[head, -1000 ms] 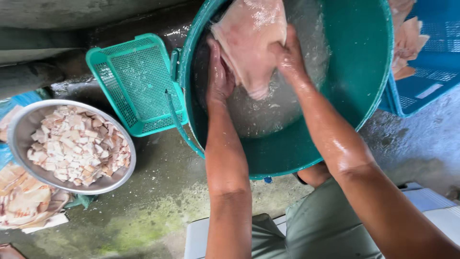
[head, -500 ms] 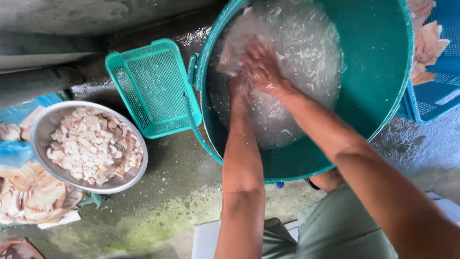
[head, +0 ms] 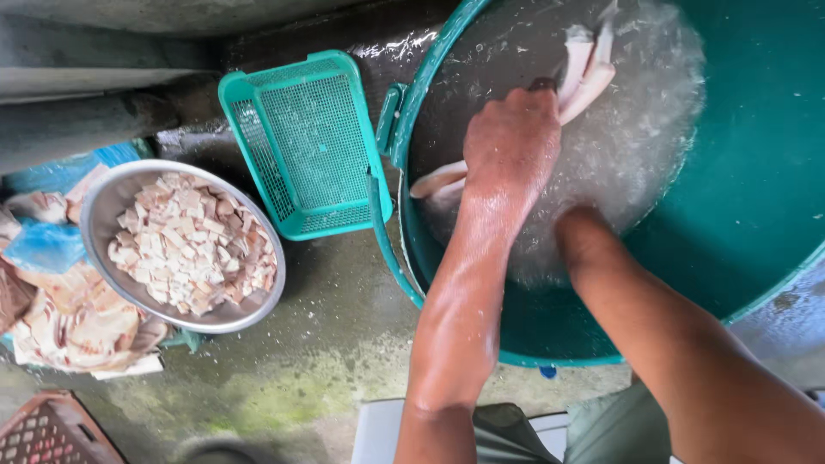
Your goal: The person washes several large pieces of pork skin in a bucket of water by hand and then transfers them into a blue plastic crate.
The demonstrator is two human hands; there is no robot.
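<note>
A large green tub (head: 756,215) holds foamy water. My left hand (head: 513,142) is at the water's surface, closed over a pale slab of raw meat (head: 584,73) whose edges stick out above and to the left of my fingers. My right forearm (head: 601,258) goes down into the suds, and the right hand is hidden under the water.
A green plastic mesh basket (head: 305,142) lies on wet concrete left of the tub. A metal bowl (head: 99,206) of diced pale meat sits further left, beside pale meat pieces on a sheet (head: 69,326). A brown crate corner (head: 47,430) shows at bottom left.
The meat slab was lifted above the water a second ago; it is now pushed down into the suds. My right hand has gone under the water.
</note>
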